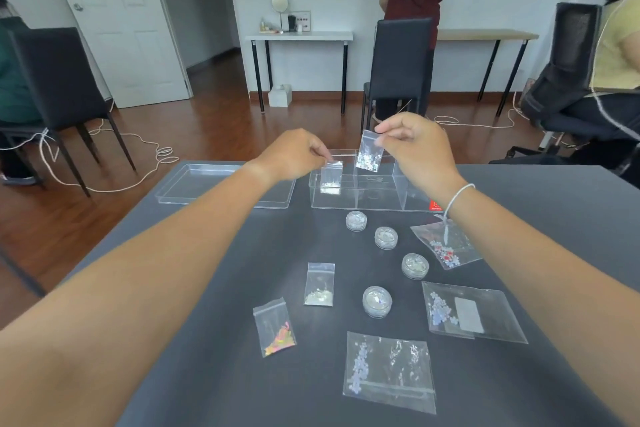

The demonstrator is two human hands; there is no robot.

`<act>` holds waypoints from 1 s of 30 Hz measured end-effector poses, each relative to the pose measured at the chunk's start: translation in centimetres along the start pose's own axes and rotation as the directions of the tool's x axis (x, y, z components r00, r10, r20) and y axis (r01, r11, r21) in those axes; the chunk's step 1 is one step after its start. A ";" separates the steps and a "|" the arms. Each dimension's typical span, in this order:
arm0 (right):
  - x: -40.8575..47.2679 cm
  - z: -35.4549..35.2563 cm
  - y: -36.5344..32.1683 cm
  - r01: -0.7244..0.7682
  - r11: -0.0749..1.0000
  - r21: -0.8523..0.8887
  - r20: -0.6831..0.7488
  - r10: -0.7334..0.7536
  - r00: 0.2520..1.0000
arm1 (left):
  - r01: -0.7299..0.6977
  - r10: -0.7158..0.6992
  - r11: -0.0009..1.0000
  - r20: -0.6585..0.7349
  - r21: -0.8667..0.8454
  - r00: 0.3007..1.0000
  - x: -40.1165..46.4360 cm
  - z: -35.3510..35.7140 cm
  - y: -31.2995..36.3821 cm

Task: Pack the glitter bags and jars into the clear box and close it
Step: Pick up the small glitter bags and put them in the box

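Now both hands pinch small glitter bags over the clear box (pixel 367 198) at the counter's far edge: left hand (pixel 294 156) lowering its bag (pixel 331 178) in, right hand (pixel 415 146) dangling another bag (pixel 370 152) by one corner, which could slip outside.

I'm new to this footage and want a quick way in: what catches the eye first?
Both hands, raised over the clear box at the table's far edge, each pinching a small glitter bag: the left hand lowers its bag into the left compartment, the right hand dangles another above the middle. Nearer, four jars and more bags lie scattered; the lid sits left.
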State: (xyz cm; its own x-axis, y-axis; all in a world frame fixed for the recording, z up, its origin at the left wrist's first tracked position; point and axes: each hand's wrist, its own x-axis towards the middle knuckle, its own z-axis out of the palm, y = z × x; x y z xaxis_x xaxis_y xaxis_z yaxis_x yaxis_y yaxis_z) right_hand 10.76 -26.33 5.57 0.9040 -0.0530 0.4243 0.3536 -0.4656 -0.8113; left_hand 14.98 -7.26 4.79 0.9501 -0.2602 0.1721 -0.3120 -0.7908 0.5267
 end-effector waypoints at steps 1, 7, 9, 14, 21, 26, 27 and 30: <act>0.1 0.2 0.1 0.001 1.000 0.000 0.004 -0.001 1.000 | -0.004 0.004 1.000 0.013 0.015 1.000 0.0 0.1 0.0; 0.8 1.4 0.5 -0.022 1.000 -0.022 0.039 0.023 0.999 | -0.036 0.037 0.996 -0.016 0.083 0.999 -0.5 -0.4 -0.3; 1.0 2.0 0.7 -0.034 0.998 -0.052 0.063 0.037 0.997 | -0.046 0.049 0.997 -0.057 0.061 0.997 -1.1 -0.9 -0.5; 1.0 3.4 0.6 -0.038 0.991 -0.125 0.106 0.052 0.993 | -0.063 0.062 0.998 -0.141 -0.005 0.988 -3.7 -2.1 -1.8; 0.9 4.8 0.4 -0.020 0.960 -0.280 0.130 0.058 0.990 | -0.054 0.046 0.995 -0.093 -0.083 0.995 -9.0 -2.8 -2.6; 0.4 5.2 0.7 0.077 0.896 -0.437 0.198 0.013 0.980 | -0.038 0.041 0.995 0.033 -0.089 0.999 -12.5 -2.5 -2.2; 0.3 5.1 0.8 0.105 0.884 -0.455 0.204 -0.011 0.979 | -0.039 0.044 0.995 0.054 -0.092 0.998 -13.1 -2.5 -2.0; -0.4 4.6 0.4 0.155 0.879 -0.452 0.176 -0.083 0.981 | -0.022 0.034 0.995 0.121 -0.102 0.992 -15.0 -2.2 -1.6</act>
State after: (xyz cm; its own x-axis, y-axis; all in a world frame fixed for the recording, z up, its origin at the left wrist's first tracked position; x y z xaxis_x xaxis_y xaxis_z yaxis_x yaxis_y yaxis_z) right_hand 11.70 -22.44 3.20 0.8997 0.1419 0.4127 0.3422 -0.8163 -0.4653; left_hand 1.24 -0.92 3.23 0.9319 -0.3519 0.0882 -0.3308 -0.7244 0.6048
